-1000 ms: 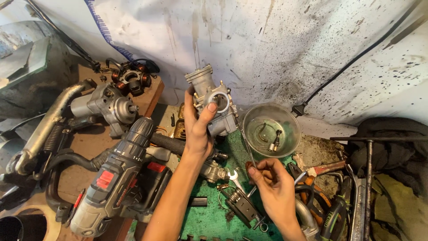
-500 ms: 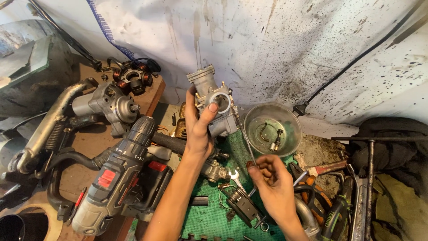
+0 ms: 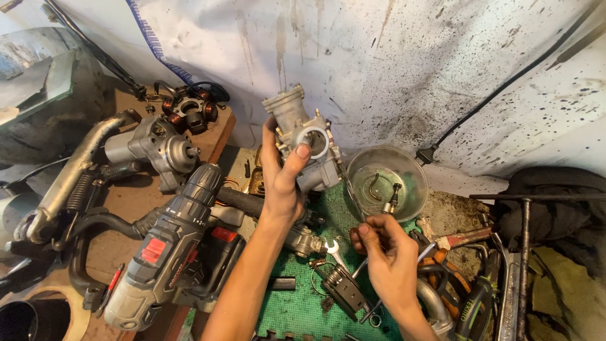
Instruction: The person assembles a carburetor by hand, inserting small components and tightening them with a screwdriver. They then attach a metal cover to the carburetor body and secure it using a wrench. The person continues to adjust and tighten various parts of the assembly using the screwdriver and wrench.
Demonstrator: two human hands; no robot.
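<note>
My left hand (image 3: 282, 179) grips a grey metal carburettor (image 3: 303, 140) and holds it upright above the green mat (image 3: 297, 303), thumb beside its round opening. My right hand (image 3: 386, 247) is lower and to the right, fingers pinched on a thin metal rod (image 3: 349, 189) that slants up toward the carburettor's underside. Just behind that hand stands a round clear bowl (image 3: 386, 183) with a few small metal parts in it.
A grey and black cordless drill (image 3: 173, 246) lies left of my left arm. Engine parts (image 3: 158, 146) and a coil stator (image 3: 189, 108) sit on a wooden board at the left. Wrenches, pliers (image 3: 442, 278) and other tools crowd the right. A stained white sheet hangs behind.
My right hand has closed its fingers and risen slightly toward the bowl, now pinching the thin rod. The left hand keeps the carburettor in nearly the same place.
</note>
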